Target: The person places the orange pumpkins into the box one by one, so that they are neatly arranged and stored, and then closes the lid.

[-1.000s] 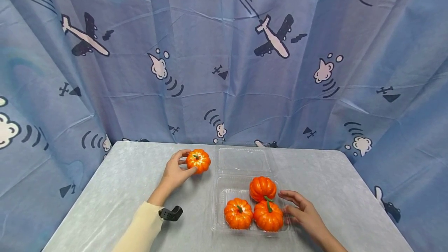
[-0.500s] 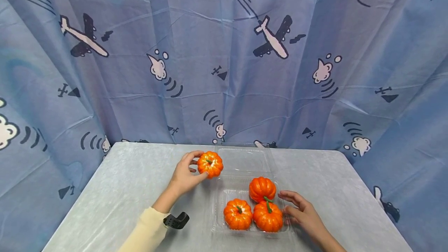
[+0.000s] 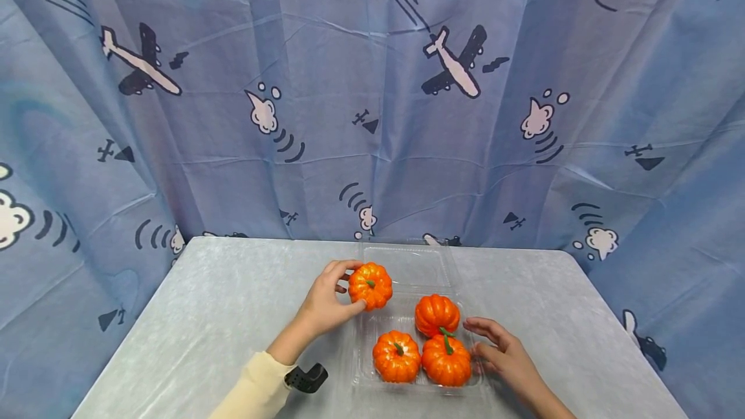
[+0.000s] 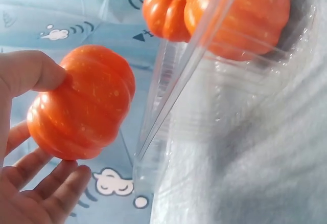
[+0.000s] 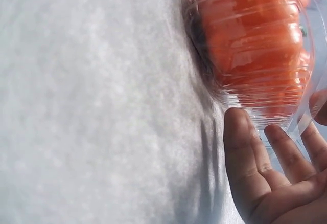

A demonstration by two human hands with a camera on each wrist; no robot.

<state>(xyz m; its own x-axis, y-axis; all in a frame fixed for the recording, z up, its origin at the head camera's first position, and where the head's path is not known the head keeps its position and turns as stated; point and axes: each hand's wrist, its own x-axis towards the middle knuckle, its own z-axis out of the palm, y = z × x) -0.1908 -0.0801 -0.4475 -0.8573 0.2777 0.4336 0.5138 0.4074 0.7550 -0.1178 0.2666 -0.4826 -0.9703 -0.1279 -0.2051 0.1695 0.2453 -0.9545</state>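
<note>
My left hand (image 3: 328, 302) pinches a small orange pumpkin (image 3: 370, 286) between thumb and fingers. It is in the air by the left edge of a clear plastic box (image 3: 381, 325), near the hinge. The left wrist view shows the thumb on one side of this pumpkin (image 4: 84, 104) and fingertips on the other. Inside the box sit three more pumpkins: one front left (image 3: 396, 356), one front right (image 3: 446, 360) and one behind it (image 3: 436, 315). My right hand (image 3: 506, 357) lies at the box's right side, fingers loosely extended; the right wrist view shows fingertips (image 5: 237, 121) at its ribbed wall.
The box's clear lid (image 3: 407, 266) lies folded back on the far side. A pale grey cloth covers the table (image 3: 244, 290). Behind the table's far edge hangs a blue curtain (image 3: 326, 121) with planes. A black band (image 3: 306, 378) is on the left wrist.
My left hand has carried its pumpkin rightward and a little nearer, from the table left of the box to its left edge. The right hand and the three boxed pumpkins stay put.
</note>
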